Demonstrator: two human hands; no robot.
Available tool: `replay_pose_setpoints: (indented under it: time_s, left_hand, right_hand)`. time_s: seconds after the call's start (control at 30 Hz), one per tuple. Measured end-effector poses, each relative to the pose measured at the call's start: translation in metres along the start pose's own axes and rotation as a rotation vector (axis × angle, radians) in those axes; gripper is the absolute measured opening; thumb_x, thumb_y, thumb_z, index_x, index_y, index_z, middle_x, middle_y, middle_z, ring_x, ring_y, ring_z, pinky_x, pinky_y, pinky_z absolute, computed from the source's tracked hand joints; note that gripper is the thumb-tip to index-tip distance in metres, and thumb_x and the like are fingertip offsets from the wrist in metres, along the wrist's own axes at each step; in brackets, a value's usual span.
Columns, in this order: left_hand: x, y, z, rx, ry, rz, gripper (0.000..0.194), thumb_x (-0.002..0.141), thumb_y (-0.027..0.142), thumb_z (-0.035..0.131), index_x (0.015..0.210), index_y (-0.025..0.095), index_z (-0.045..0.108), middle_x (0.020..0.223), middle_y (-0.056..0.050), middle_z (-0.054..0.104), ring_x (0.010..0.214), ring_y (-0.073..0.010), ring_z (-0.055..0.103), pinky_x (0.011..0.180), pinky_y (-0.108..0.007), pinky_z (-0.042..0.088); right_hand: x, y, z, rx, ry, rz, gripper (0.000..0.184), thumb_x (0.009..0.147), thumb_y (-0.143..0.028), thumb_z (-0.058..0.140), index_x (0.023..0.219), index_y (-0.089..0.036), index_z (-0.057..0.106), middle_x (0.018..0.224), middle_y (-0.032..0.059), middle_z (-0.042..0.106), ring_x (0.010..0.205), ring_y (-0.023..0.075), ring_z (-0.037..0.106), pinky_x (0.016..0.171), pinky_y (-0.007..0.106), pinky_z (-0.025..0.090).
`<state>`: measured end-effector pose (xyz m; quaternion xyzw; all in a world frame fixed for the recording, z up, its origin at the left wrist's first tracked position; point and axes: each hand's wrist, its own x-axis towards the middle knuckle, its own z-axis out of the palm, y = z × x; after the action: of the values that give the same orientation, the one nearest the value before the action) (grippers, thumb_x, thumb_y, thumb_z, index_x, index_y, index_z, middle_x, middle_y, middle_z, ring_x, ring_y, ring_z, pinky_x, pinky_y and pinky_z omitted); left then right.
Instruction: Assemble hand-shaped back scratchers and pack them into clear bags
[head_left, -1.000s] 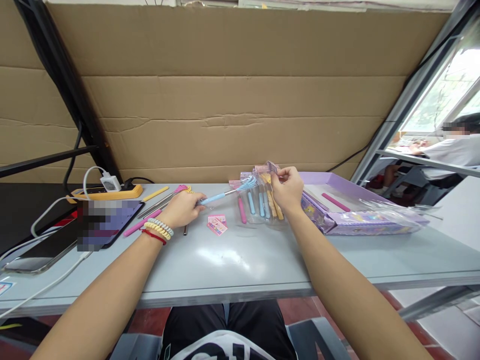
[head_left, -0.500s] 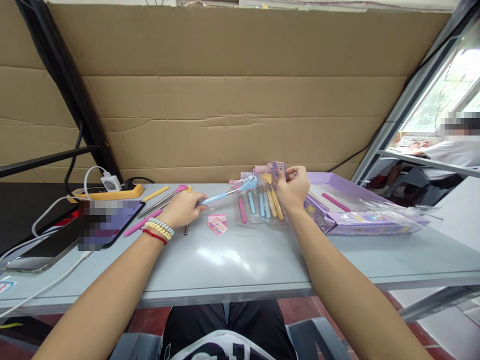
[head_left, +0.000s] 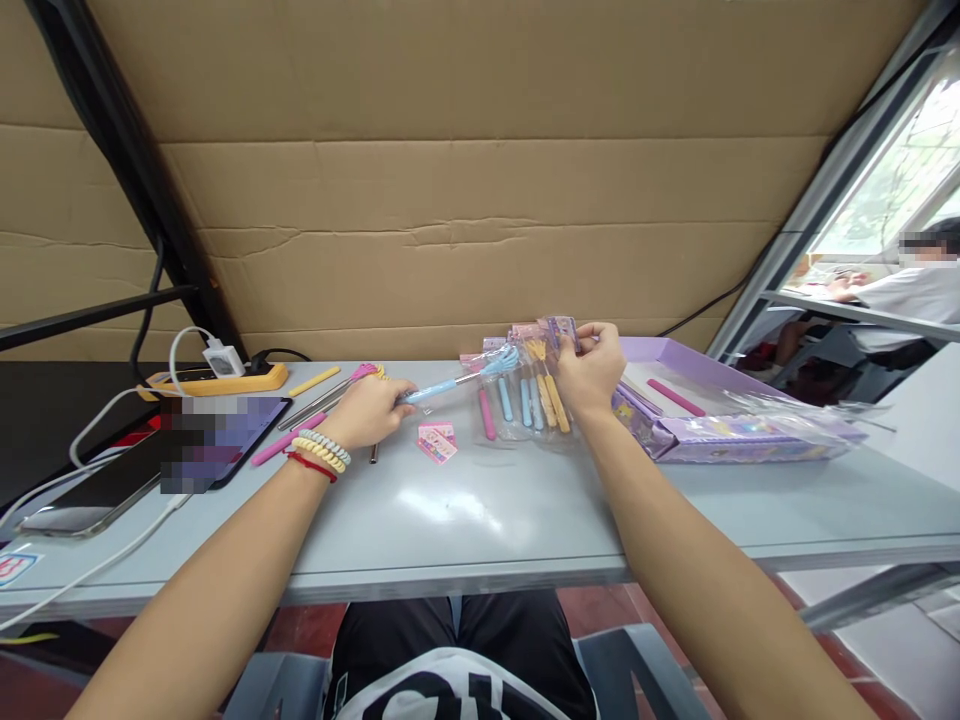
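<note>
My left hand (head_left: 373, 408) is closed round the handle of a blue telescopic back scratcher (head_left: 459, 380), whose claw end points right toward the packets. My right hand (head_left: 592, 368) pinches the top of a clear plastic packet (head_left: 534, 392) that holds pink, blue and yellow scratchers, lifting its card header off the grey table (head_left: 480, 510). The blue claw nearly touches the packet's upper left edge. Coiled hair ties and a red string circle my left wrist.
A small pink card (head_left: 436, 441) lies between my hands. Loose pink and yellow scratchers (head_left: 315, 405) lie left of my left hand, beside a tablet (head_left: 217, 428), phone, cables and an orange power strip (head_left: 217, 378). A purple box (head_left: 720, 425) stands right. Another person sits far right.
The view has tilted slightly, so everything sits a little lower and nearer. My right hand has shifted slightly right with the packet top. My left hand keeps hold of the blue scratcher.
</note>
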<state>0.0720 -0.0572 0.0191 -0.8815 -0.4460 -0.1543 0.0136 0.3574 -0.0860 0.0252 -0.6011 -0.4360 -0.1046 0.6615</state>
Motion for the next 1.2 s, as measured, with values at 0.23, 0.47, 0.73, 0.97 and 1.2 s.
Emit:
replay_pose_setpoints:
  time_s: [0.23,0.47,0.73,0.97,1.2]
  left_hand:
    - [-0.001,0.0,0.0,-0.007,0.005,0.015,0.033,0.083,0.033,0.047,0.105,0.018,0.068,0.088,-0.007,0.071,0.082,-0.0231,0.063,0.073,-0.033,0.045]
    - [-0.001,-0.002,0.002,0.002,0.018,0.013,0.033,0.082,0.032,0.048,0.104,0.018,0.067,0.086,-0.007,0.071,0.081,-0.0232,0.063,0.073,-0.033,0.045]
    - [0.0,-0.001,0.001,0.018,0.009,-0.003,0.033,0.083,0.033,0.047,0.105,0.018,0.067,0.091,-0.008,0.071,0.085,-0.0245,0.063,0.076,-0.034,0.045]
    - [-0.001,-0.001,0.0,0.017,0.01,-0.008,0.033,0.083,0.032,0.047,0.105,0.018,0.067,0.092,-0.008,0.072,0.086,-0.024,0.063,0.076,-0.033,0.045]
    - [-0.001,0.0,0.0,0.02,0.025,-0.027,0.032,0.082,0.032,0.049,0.103,0.018,0.068,0.088,-0.007,0.072,0.082,-0.0236,0.063,0.071,-0.032,0.045]
  right_hand:
    - [0.002,0.002,0.001,0.145,-0.002,0.085,0.02,0.066,-0.024,0.064,0.077,-0.02,0.048,0.061,-0.0038,0.059,0.054,0.013,0.053,0.057,0.026,0.039]
    - [0.004,0.008,0.004,0.25,-0.016,0.139,0.032,0.055,-0.023,0.073,0.078,-0.018,0.051,0.065,-0.0028,0.063,0.061,0.0162,0.06,0.063,0.029,0.045]
    - [0.004,0.005,0.002,0.33,-0.084,0.161,0.042,0.049,-0.026,0.078,0.08,-0.016,0.053,0.066,-0.0012,0.063,0.059,0.0158,0.06,0.058,0.027,0.044]
    - [0.003,0.008,0.007,0.381,-0.163,0.057,0.042,0.055,-0.036,0.076,0.087,-0.016,0.056,0.084,0.0045,0.068,0.077,0.0191,0.064,0.069,0.032,0.051]
    - [0.004,0.014,0.012,0.409,-0.189,0.115,0.028,0.073,-0.03,0.052,0.092,-0.014,0.065,0.094,0.0094,0.07,0.085,0.0217,0.066,0.074,0.037,0.054]
